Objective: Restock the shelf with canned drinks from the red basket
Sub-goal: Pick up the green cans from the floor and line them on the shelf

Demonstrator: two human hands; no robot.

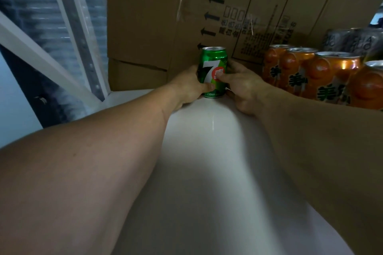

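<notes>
A green soda can [213, 64] stands upright on the white shelf [207, 161], close to the cardboard box behind it. My left hand [189, 87] wraps its left side, thumb across the lower front. My right hand [242, 87] grips the can's right side, with the thumb pressed on the red spot of the label. Both forearms stretch across the shelf toward it. The red basket is out of view.
A large brown cardboard box [165, 16] fills the back of the shelf. A row of orange cans [323, 76] stands to the right, with grey cans [352, 40] behind them. White shelf struts [41, 54] slant at the left.
</notes>
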